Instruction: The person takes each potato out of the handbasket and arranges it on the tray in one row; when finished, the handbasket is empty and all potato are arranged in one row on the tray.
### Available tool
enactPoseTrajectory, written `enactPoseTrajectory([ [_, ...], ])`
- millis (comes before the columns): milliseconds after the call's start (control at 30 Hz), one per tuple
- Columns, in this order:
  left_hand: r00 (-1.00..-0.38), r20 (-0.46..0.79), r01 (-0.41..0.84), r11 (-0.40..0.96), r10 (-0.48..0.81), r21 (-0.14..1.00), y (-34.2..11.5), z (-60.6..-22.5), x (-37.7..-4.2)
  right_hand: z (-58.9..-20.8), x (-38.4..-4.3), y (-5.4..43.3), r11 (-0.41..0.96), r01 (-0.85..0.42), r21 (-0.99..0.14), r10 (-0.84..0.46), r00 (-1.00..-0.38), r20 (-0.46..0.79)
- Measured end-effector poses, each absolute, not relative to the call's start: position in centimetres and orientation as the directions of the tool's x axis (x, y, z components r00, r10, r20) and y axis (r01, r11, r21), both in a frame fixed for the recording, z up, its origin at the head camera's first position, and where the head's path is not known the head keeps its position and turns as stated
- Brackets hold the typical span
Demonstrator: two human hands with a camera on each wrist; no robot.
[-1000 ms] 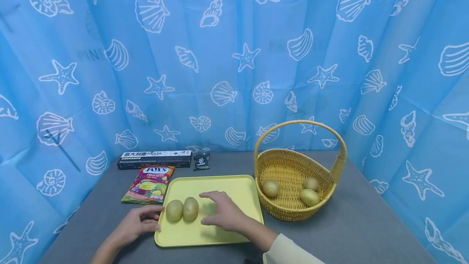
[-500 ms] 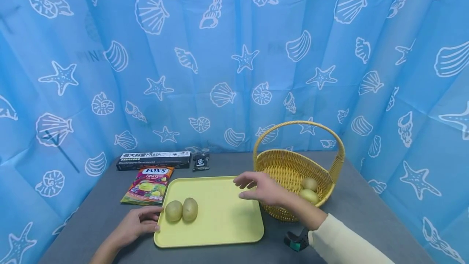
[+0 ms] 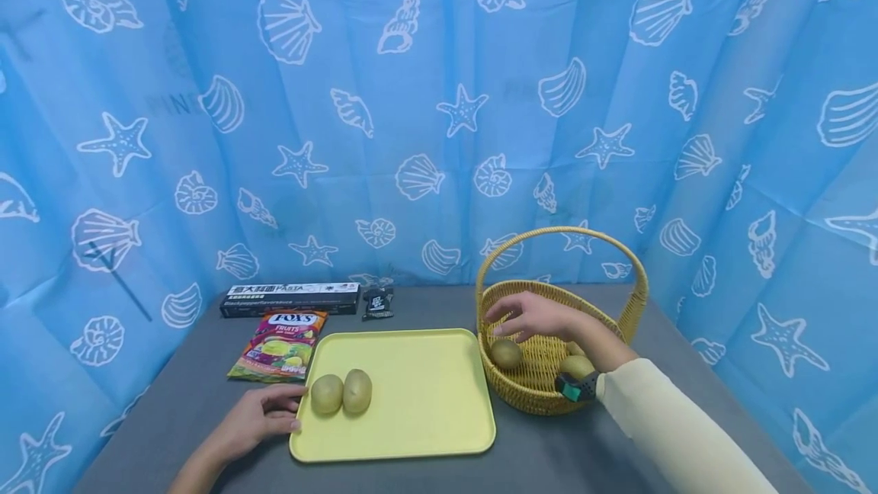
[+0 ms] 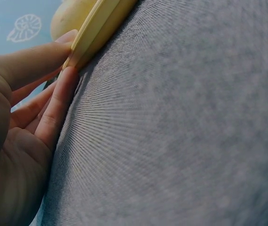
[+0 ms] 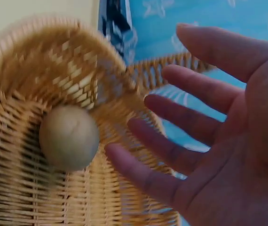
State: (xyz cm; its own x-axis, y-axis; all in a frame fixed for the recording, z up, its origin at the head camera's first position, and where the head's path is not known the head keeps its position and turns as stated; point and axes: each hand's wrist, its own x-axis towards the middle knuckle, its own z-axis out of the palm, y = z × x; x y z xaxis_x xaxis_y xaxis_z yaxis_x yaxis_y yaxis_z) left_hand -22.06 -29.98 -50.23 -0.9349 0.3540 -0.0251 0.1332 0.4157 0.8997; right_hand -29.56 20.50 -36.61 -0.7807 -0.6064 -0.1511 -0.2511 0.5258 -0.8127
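Observation:
My left hand (image 3: 257, 421) holds the left edge of a yellow tray (image 3: 418, 444); in the left wrist view its thumb and a finger pinch the tray's rim (image 4: 89, 40). Two potatoes, a rounder one (image 3: 326, 395) and a longer one (image 3: 357, 392), lie side by side on the tray's left part. Over the wicker basket (image 3: 535, 401) my right hand (image 3: 531, 316) is spread, holding nothing. A potato (image 5: 69, 137) sits in the basket just beyond its fingertips. Another potato (image 3: 578, 367) lies at the basket's right side, with one more partly hidden behind my right forearm.
Behind the tray lie a FOX'S candy bag (image 3: 277, 345), a black pasta box (image 3: 289, 300) and a small black packet (image 3: 378, 303). The basket's tall handle (image 3: 562, 229) arches over it. A blue shell-print curtain (image 3: 411, 113) hangs behind the grey table.
My right hand has moved from beside the two potatoes on the tray, rightward and back, to over the basket. The left hand, the tray and its potatoes stay put.

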Motion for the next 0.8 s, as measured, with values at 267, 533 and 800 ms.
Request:
enactPoseTrajectory([
  [267, -0.934, -0.019, 0.135, 0.403, 0.356, 0.905, -29.9, -50.1, -22.1, -38.5, -30.7, 20.4, 0.649, -0.028, -0.761, -0.49, -0.78, -0.389],
  [533, -0.932, -0.026, 0.123, 0.381, 0.362, 0.916, -29.9, -50.3, -22.1, -39.2, -31.1, 19.5, 0.746, 0.025, -0.665, -0.416, -0.763, -0.495],
  [800, -0.933, -0.021, 0.136, 0.405, 0.359, 0.904, -30.0, -50.2, -22.1, -39.9, -31.4, 18.8, 0.796, -0.014, -0.605, -0.38, -0.79, -0.481],
])
